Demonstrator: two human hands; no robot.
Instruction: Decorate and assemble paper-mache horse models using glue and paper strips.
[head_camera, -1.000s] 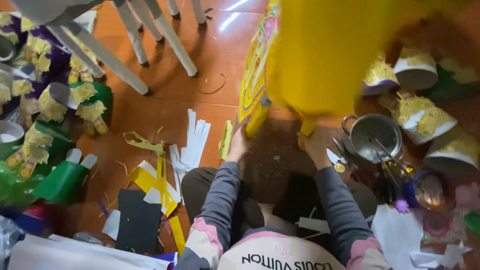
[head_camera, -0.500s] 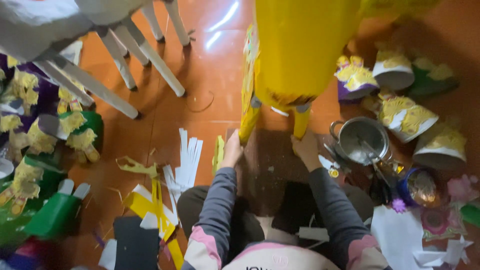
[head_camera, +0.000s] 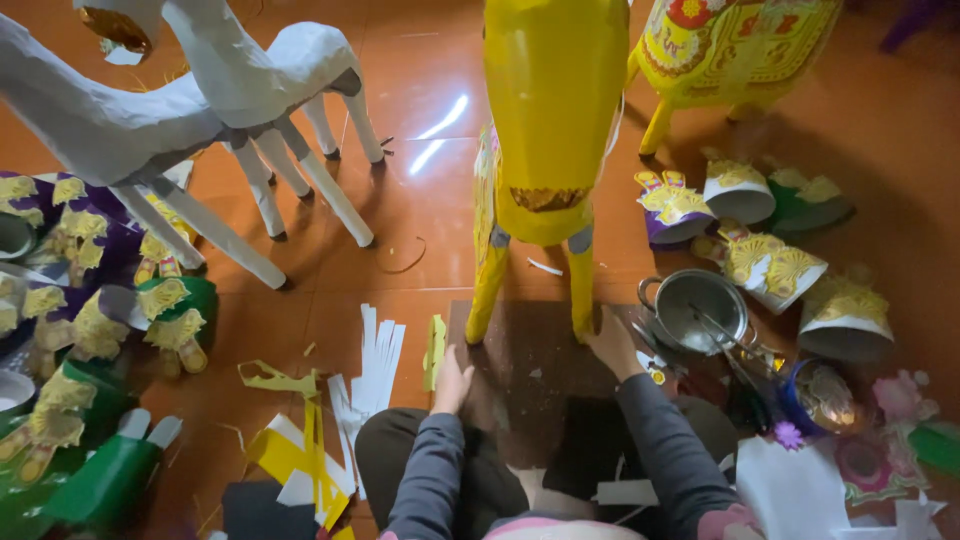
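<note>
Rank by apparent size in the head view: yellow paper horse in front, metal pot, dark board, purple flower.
1. Yellow paper horse, though it is nearest the camera, so this is unsure.
2. Dark board.
3. Metal pot.
4. Purple flower.

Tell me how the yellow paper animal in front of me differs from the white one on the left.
The yellow paper animal is covered in glossy yellow paper, while the white paper animal is plain and undecorated. The yellow one stands on the dark board between the left hand and right hand; the white one stands on the orange floor, away from both hands. Both stand upright on thin stick legs.
</note>
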